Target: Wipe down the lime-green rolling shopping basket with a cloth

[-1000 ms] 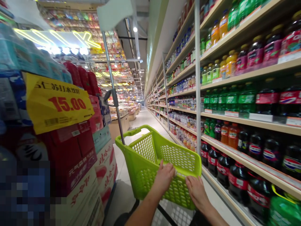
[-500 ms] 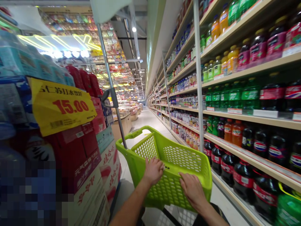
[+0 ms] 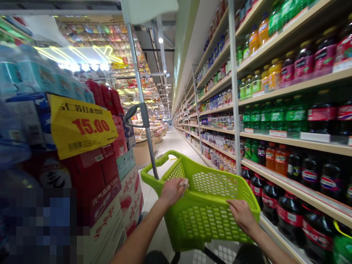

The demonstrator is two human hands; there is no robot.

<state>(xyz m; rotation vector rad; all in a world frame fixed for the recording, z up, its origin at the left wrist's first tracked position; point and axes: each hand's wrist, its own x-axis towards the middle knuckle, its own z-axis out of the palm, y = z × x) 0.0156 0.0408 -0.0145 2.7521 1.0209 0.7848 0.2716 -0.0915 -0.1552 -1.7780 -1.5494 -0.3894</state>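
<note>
At six o'clock in my view, my left hand (image 3: 172, 191) is curled round a pale, crumpled scrap (image 3: 184, 183) at the left part of a green shopping cart (image 3: 207, 198). My right hand (image 3: 243, 213), at five o'clock, hooks its fingers over the cart's near rim. A metal pole (image 3: 137, 73) rises from the cart toward eleven. Red cartons (image 3: 93, 176) are stacked at eight, a yellow sign (image 3: 85, 127) reading 15.00 hangs at nine, and bottle-filled shelves (image 3: 291, 142) line three o'clock.

Basket (image 3: 205, 205) lime green, hole-patterned; price sign (image 3: 85, 126) yellow, red, black; pole (image 3: 136, 68) grey; shelf edges (image 3: 299, 143) beige.
</note>
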